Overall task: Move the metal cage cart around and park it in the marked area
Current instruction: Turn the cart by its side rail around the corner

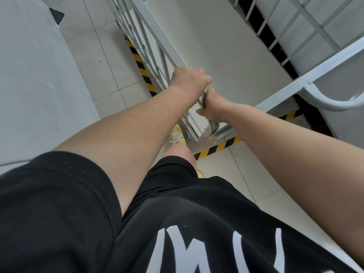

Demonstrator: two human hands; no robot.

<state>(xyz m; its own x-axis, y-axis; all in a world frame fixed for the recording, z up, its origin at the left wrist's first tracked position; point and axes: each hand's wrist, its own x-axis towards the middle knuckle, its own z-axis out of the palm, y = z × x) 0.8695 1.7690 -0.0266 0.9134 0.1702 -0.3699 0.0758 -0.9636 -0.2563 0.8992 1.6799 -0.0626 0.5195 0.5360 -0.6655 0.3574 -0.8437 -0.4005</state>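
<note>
Floor was pale square tile [92, 62] with thin dark grout lines. Yellow-and-black hazard tape [140, 66] ran along it in two strips meeting near a corner under the cage cart [216, 46]; the cart stood over that corner, its grey mesh sides and pale base in front of me. A light grey wall [29, 85] rose to my left. My left hand [189, 78] curled over the cart's top rail. My right hand [211, 107] gripped a curved tube handle [213, 126] just beside it. My yellow shoe [177, 134] stood on tile below.
</note>
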